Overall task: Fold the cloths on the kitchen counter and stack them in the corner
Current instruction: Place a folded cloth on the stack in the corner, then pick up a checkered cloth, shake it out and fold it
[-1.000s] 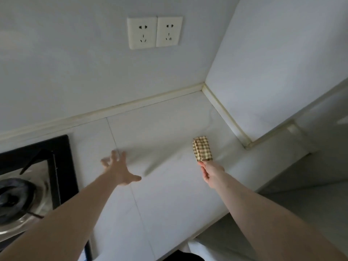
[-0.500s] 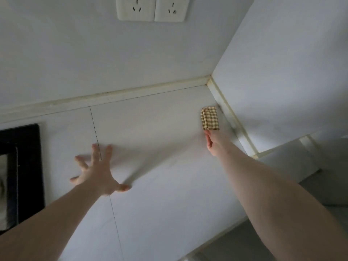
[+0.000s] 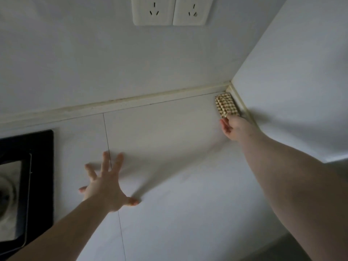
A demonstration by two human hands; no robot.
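Note:
A small folded cloth, checked in brown and cream, lies on the white kitchen counter right in the corner where the back wall meets the side wall. My right hand reaches to its near end and pinches that end with thumb and fingers; the fingertips are partly hidden by the cloth. My left hand rests flat on the counter with fingers spread wide, far to the left of the cloth.
A black gas hob with a steel burner pan sits at the left edge. Two white wall sockets are on the back wall above. A cream sealing strip runs along the wall foot.
My right hand has carried the folded cloth farther back and right, into the corner by the walls. My left hand stays spread on the counter.

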